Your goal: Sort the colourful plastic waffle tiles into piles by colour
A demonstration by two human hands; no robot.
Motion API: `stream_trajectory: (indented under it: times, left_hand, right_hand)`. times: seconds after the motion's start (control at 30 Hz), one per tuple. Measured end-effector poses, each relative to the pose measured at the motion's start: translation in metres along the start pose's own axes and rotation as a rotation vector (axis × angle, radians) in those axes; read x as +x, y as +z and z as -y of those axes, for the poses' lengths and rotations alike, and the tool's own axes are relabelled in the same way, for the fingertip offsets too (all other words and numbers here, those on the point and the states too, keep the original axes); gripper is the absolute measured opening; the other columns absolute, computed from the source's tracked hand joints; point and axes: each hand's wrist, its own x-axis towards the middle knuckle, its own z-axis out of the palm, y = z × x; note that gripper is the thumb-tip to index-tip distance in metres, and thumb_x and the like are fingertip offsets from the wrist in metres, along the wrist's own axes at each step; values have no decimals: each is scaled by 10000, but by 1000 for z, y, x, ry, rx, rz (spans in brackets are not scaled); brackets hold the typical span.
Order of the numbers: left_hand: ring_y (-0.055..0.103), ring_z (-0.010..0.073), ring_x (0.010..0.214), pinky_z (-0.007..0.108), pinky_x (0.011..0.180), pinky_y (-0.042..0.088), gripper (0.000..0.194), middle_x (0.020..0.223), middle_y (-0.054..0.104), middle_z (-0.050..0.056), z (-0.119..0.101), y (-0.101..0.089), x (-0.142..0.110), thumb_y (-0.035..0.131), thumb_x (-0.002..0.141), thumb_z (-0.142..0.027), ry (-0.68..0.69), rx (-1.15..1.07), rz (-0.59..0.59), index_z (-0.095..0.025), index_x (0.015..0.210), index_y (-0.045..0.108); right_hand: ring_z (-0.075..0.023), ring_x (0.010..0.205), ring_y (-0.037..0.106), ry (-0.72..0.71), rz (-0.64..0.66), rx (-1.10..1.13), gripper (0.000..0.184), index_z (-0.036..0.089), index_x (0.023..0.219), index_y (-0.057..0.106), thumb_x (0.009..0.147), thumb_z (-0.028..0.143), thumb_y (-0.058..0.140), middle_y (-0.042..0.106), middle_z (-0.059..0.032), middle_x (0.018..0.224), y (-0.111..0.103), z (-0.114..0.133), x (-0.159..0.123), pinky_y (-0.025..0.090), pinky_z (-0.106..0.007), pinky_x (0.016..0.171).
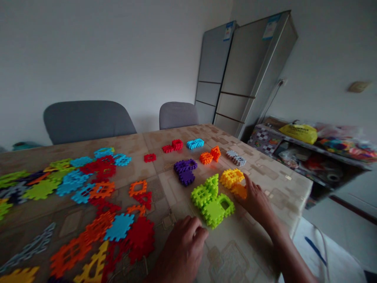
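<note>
My right hand is at the yellow interlocking building pieces, its fingers closed on a yellow-orange piece at the near end of the stack. The fingertips are partly hidden. My left hand rests on the table with its fingers curled in, and nothing shows in it. Just beyond it lie lime-green pieces, some stacked flat, with a pointed one leaning upright. Purple pieces sit farther back, to the left of the yellow ones.
Orange, grey, blue and red piles stand toward the back. Mixed loose pieces spread over the left side. Two chairs stand behind the table; a shelf is at right.
</note>
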Motion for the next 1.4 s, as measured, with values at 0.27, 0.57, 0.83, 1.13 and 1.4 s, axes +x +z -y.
stream_trajectory:
  times: [0.27,0.57,0.83,1.13,1.4]
  left_hand:
    - [577,222,917,349,806,493,296,986,610,37,-2,-2,0,517,853,56,-2,-13,12,-207,942,621]
    - [586,242,920,387,797,507,300,982,608,44,-1,-2,0,509,848,69,1,-21,14,-195,938,619]
    - [593,240,913,386,792,517,299,977,614,44,-2,-2,1,519,841,68,-3,-7,17,-197,933,624]
    - [597,240,910,386,789,513,282,972,619,40,-2,-2,1,537,847,60,-11,-11,25,-198,922,625]
    - [591,226,905,360,784,496,291,969,616,32,-2,-2,1,537,841,65,5,-6,2,-201,919,623]
  right_hand:
    - [-368,1045,666,24,16,-25,760,120,1519,294,885,325,660,719,-162,1091,-8,2,-2,496,-454,877]
    - [-372,1085,664,23,45,-42,746,139,1531,305,899,324,654,716,-168,1135,-12,8,0,492,-455,898]
    - [-374,1044,667,-4,47,-31,757,127,1516,330,876,333,679,711,-179,1080,-7,5,-1,496,-456,880]
    - [-359,1059,661,-27,22,39,833,160,1552,270,863,389,678,705,-153,1099,-4,-4,-2,507,-459,879]
    - [-361,1060,659,-25,22,72,852,156,1557,277,839,359,687,709,-155,1108,-1,-8,-1,501,-469,902]
